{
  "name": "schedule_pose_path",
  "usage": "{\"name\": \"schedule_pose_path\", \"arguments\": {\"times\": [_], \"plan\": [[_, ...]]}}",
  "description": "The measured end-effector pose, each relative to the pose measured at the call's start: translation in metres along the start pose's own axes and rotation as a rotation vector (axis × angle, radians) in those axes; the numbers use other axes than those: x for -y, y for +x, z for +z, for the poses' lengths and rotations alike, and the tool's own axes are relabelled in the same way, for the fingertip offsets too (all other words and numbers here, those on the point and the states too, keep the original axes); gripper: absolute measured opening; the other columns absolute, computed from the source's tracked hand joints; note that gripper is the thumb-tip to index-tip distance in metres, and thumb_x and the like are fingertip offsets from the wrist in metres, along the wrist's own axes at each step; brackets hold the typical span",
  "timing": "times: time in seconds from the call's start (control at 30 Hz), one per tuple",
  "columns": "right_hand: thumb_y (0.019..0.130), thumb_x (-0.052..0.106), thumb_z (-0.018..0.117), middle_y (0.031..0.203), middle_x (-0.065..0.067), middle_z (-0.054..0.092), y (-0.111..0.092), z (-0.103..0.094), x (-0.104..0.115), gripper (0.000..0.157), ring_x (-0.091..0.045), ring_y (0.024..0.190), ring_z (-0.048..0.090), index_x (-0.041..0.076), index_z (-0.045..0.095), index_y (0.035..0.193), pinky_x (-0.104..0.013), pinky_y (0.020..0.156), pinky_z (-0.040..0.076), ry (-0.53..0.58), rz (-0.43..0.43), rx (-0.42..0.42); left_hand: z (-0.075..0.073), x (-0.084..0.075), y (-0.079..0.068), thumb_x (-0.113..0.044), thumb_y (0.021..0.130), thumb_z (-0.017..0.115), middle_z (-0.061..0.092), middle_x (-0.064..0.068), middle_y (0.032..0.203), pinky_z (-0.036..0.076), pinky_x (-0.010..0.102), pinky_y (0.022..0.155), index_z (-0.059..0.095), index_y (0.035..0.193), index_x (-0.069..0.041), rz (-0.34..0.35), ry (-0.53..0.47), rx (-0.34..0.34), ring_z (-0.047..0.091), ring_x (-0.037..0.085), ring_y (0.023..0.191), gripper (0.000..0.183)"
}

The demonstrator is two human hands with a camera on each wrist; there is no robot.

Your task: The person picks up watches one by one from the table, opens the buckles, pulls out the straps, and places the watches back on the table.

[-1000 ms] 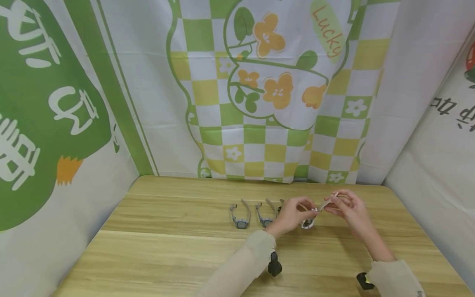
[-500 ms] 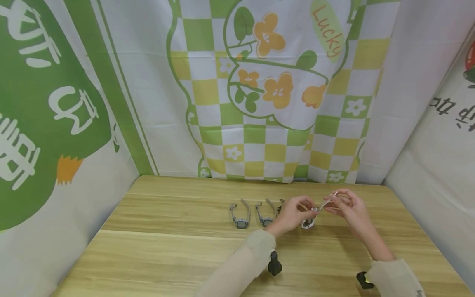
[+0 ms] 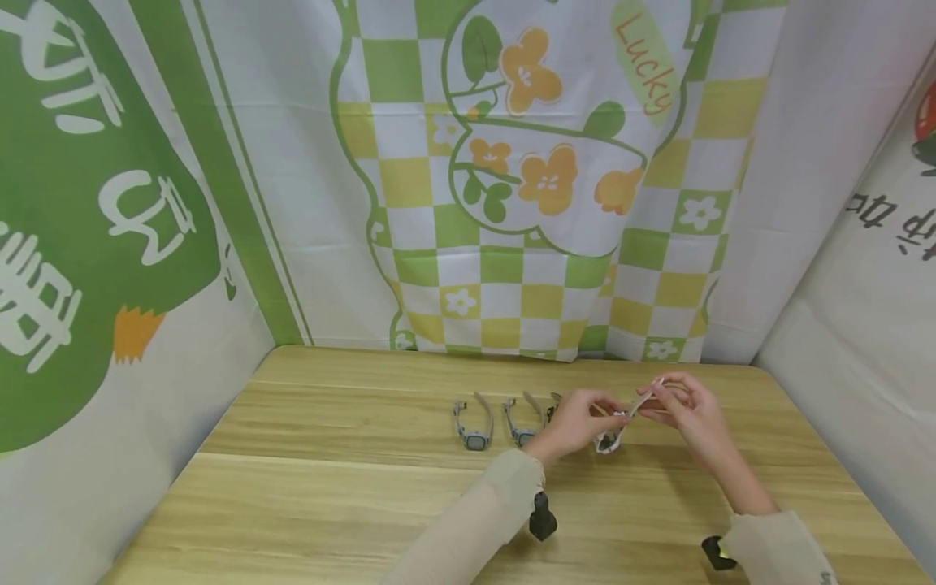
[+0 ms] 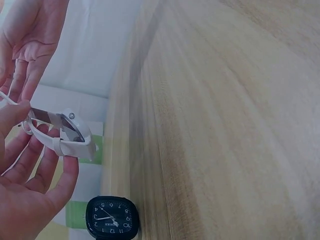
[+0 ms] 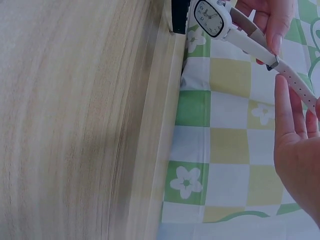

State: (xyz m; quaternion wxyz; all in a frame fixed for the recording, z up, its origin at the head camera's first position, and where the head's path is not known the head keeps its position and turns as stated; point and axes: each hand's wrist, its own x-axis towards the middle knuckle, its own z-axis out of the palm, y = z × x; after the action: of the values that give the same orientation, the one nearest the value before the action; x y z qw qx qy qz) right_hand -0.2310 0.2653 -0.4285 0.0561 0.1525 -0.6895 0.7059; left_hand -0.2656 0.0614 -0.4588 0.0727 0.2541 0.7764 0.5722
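A white wristwatch [image 5: 209,19] with a dark dial hangs between both hands above the table, its strap threaded through the buckle [image 5: 273,63]. My left hand [image 3: 578,420] pinches the strap at the buckle, thumb on top. The strap's loose end, with its row of holes, is pinched by my right hand [image 3: 686,408]. Seen from the left wrist, the watch case [image 4: 80,135] dangles below the left fingers. A black-dialled watch [image 4: 112,218] stands on the table close by, mostly behind the left hand in the head view.
Two grey watches, one at the far left [image 3: 476,441] and one beside it [image 3: 524,437], stand in a row on the wooden table [image 3: 307,487]. Behind the table hangs a checked green and yellow cloth [image 3: 497,301]. White printed cloths flank both sides.
Hardly anything differs. The watch case has tilted slightly beneath the left fingers, while both hands stay in nearly the same place with the strap between them.
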Motion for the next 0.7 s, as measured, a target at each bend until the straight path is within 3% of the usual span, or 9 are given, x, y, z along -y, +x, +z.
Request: {"name": "schedule_pose_path", "arguments": {"times": [0.23, 0.7], "plan": [[0.11, 0.005, 0.055, 0.1, 0.008, 0.079, -0.0004, 0.0005, -0.001, 0.01, -0.009, 0.091, 0.076, 0.009, 0.063, 0.109, -0.026, 0.081, 0.064, -0.002, -0.016, -0.012, -0.0006, -0.0021, 0.0, -0.022, 0.101, 0.074, 0.075, 0.001, 0.099, 0.054, 0.02, 0.065, 0.078, 0.113, -0.005, -0.021, 0.014, 0.022, 0.065, 0.001, 0.076, 0.021], [0.109, 0.005, 0.056, 0.104, 0.01, 0.079, -0.0013, 0.0006, -0.0019, 0.014, -0.005, 0.095, 0.075, 0.014, 0.067, 0.109, -0.023, 0.08, 0.063, -0.031, -0.02, -0.05, 0.0003, -0.0014, -0.0007, -0.02, 0.102, 0.073, 0.078, 0.004, 0.1, 0.055, 0.018, 0.074, 0.078, 0.111, -0.005, 0.019, 0.029, 0.01, 0.066, 0.0, 0.084, 0.018]]}}
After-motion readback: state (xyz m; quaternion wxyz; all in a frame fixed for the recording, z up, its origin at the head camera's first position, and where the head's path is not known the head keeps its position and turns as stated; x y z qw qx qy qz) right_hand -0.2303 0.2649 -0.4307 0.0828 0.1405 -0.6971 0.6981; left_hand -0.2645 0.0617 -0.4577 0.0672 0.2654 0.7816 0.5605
